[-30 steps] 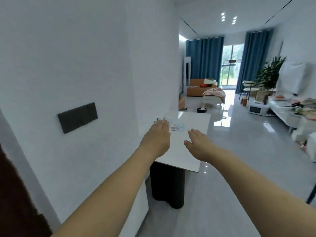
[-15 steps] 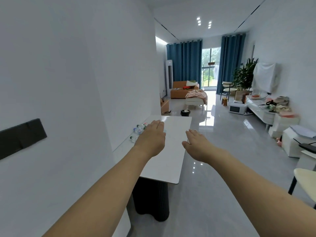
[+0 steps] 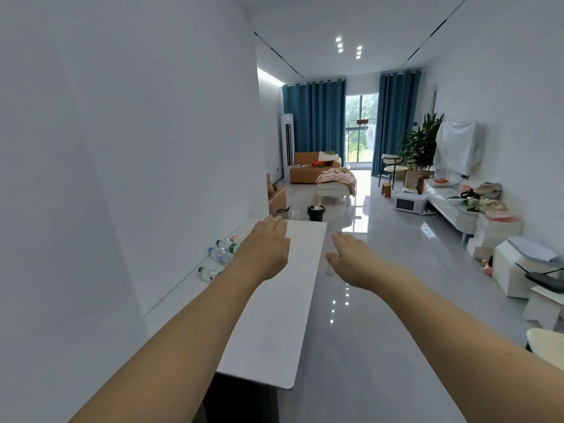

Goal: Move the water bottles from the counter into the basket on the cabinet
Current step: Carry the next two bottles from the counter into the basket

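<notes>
Several clear plastic water bottles lie on their sides on the white counter [image 3: 274,315] close to the left wall: one with a green label [image 3: 227,245], one with a blue label [image 3: 218,254] and a nearer one [image 3: 209,272]. My left hand [image 3: 265,248] hovers palm down just right of them, fingers together, holding nothing. My right hand [image 3: 351,261] is stretched out beyond the counter's right edge, over the floor, also holding nothing. No basket or cabinet is recognisable in the head view.
A white wall [image 3: 122,148] runs along the counter's left side. Glossy grey floor [image 3: 381,331] stretches ahead to a sofa [image 3: 314,170] and blue curtains. A low white TV bench [image 3: 457,209], boxes and a microwave [image 3: 409,203] line the right side.
The view has swung right and moved forward along the counter. The dark wall panel has left the frame and more bottles show. Both hands stay outstretched and holding nothing.
</notes>
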{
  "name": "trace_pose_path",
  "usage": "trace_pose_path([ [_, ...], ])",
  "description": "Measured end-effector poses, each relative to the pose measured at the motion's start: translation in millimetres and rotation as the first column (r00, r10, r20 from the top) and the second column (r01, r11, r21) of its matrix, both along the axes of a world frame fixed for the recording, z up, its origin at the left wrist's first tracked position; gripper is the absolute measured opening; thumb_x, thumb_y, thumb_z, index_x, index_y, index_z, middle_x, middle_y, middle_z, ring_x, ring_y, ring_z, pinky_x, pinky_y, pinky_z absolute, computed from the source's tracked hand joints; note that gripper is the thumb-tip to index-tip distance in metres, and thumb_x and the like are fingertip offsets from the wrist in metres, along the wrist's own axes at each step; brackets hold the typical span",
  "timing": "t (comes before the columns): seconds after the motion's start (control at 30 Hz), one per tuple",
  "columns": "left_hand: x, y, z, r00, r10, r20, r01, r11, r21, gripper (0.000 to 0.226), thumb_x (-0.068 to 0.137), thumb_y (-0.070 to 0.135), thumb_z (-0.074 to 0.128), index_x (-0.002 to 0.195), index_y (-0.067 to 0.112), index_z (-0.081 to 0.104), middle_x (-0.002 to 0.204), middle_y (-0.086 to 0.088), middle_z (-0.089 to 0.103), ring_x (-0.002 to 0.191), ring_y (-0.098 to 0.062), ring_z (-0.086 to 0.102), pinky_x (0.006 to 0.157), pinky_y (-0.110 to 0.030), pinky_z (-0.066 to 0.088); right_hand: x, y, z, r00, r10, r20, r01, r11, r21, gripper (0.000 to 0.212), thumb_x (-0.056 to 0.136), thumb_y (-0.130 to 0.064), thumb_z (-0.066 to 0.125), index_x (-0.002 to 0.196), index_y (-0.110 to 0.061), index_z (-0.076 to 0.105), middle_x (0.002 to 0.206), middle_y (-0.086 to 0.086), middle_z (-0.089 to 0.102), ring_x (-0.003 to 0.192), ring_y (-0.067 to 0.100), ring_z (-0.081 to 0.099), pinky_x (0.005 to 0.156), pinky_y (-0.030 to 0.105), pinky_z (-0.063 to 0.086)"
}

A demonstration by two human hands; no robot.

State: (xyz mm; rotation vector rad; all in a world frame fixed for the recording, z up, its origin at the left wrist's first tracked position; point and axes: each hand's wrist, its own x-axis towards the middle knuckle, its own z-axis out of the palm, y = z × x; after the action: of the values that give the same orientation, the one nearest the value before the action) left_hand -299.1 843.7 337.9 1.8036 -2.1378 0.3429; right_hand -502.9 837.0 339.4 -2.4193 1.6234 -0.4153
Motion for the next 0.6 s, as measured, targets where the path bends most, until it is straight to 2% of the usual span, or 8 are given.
trace_pose_path([
  [0.2,-6.7,-112.9,13.2,1.000,0.005,-0.028,-0.005,1.000,-0.002,0.052,0.106,0.026,0.030,0.153,0.005,0.024,0.161,-0.013,0.024,0.149,-0.028,0.018,0.121,-0.038,0.013,-11.0,-102.8,27.3,1.000,-0.012,-0.010,0.012,0.998,-0.066,0.055,0.103,-0.027,0.033,0.151,-0.002,0.019,0.160,0.014,0.018,0.147,0.026,0.013,0.117,0.036,0.011],
  [0.33,-32.1,-181.9,11.9,0.998,-0.020,-0.064,0.020,1.000,0.008,0.049,0.104,0.025,0.032,0.149,0.005,0.032,0.155,-0.014,0.034,0.142,-0.028,0.029,0.118,-0.040,0.022,-34.4,-164.0,23.4,0.999,-0.031,-0.028,0.030,0.999,-0.036,0.055,0.103,-0.027,0.033,0.151,-0.002,0.020,0.159,0.013,0.020,0.146,0.027,0.015,0.116,0.036,0.012],
  [0.43,-53.2,-232.6,2.4,0.998,-0.037,-0.050,0.038,0.999,0.019,0.048,0.105,0.025,0.034,0.148,0.005,0.033,0.154,-0.014,0.036,0.142,-0.028,0.030,0.118,-0.039,0.021,-52.9,-215.5,18.2,0.999,-0.037,-0.012,0.037,0.999,-0.028,0.052,0.103,-0.025,0.034,0.148,-0.001,0.025,0.156,0.014,0.026,0.143,0.028,0.021,0.115,0.036,0.015],
  [0.6,-85.0,-313.2,-5.8,0.998,-0.020,-0.061,0.022,0.999,0.030,0.047,0.105,0.027,0.035,0.148,0.007,0.035,0.154,-0.012,0.037,0.141,-0.027,0.031,0.116,-0.038,0.024,-89.2,-306.4,1.2,1.000,-0.020,0.003,0.020,1.000,0.001,0.056,0.104,-0.027,0.034,0.152,-0.004,0.017,0.161,0.013,0.015,0.148,0.026,0.011,0.118,0.036,0.011],
])
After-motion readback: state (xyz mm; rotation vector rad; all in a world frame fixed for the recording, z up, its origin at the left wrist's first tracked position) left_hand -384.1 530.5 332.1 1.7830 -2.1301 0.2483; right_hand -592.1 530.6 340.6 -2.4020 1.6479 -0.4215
